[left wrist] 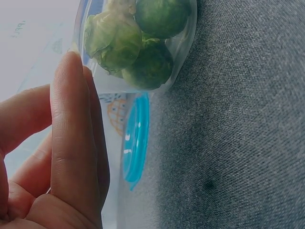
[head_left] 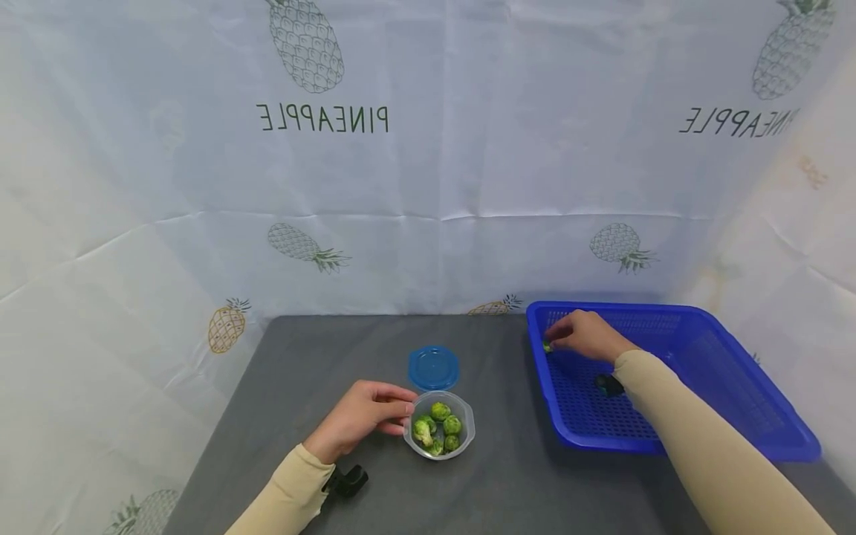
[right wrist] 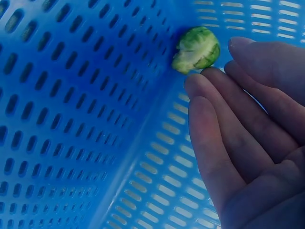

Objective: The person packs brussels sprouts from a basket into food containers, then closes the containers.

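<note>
Green sprout: light, firm, rolls; pinch its round sides.
Right hand: fingers together, straight, touching it.
Left hand: fingers resting on the tub.

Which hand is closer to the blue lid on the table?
Left. The left hand touches the sprout container just in front of the blue lid; the right hand is inside the basket.

The backdrop cloth bears the word "PINEAPPLE" twice, mirror-reversed: once upper left of centre, once upper right
</note>
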The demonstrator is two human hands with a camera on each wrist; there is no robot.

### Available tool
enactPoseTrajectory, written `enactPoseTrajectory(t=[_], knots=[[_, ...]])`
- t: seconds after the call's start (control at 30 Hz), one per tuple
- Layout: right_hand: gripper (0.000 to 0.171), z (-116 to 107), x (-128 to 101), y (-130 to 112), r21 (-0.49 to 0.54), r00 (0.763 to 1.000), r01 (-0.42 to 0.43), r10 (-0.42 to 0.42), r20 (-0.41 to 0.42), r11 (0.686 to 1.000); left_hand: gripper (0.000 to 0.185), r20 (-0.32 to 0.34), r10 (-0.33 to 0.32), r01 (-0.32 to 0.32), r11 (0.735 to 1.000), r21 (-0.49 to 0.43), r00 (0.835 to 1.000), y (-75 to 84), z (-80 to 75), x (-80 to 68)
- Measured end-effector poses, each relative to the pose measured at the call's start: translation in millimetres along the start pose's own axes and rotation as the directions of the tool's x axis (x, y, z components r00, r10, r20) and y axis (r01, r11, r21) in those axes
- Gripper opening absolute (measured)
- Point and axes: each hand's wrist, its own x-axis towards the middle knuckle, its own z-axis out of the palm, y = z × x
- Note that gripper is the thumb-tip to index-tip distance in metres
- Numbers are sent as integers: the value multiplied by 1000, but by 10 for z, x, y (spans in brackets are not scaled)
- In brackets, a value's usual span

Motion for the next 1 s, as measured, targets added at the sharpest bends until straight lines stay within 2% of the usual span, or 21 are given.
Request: enactPoseTrajectory(t=[0.3,0.67,0.83,1.0], knots=[[23,30,55,66,-39,1000,-12,11,-2,999,39,0,-6,6,1000,-7,1000,7,2,11],[16,53,55,62,-87,1000,16,-16,-4,996,40,-2,-6,6,1000,-2,1000,0,12,7],[11,52,58,53,-82,999,26,-28,-22,996,39,-3,-13,13,1000,-3,1000,-4,5,17],[16,56,73,58,-53,999,25,-26,-20,998,40,-4,-15,15,1000,-6,1000,2,6,22]])
